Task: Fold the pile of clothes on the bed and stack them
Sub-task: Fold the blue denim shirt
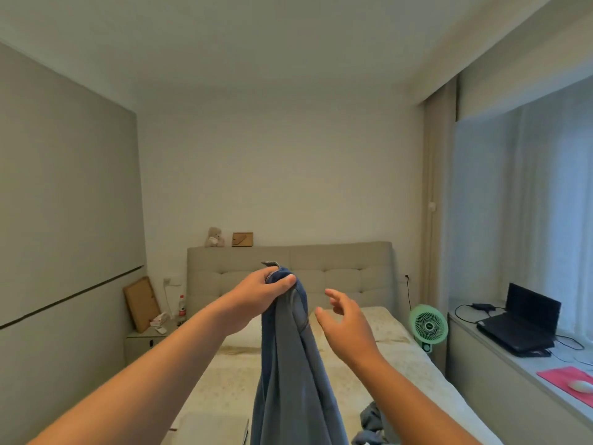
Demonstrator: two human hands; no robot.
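I'm seeing left hand (261, 295) gripping jeans (288, 364), fingers clamped on waistband | right hand (345, 322) hovering beside, fingers apart | bed (401, 358) lying below

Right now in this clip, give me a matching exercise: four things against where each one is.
Things:
1. jeans
2. green fan
3. laptop
4. teddy bear

Places:
A. on the window ledge
B. on top of the headboard
C. hanging from the left hand
D. beside the bed, on the right

Pairs: 1-C, 2-D, 3-A, 4-B
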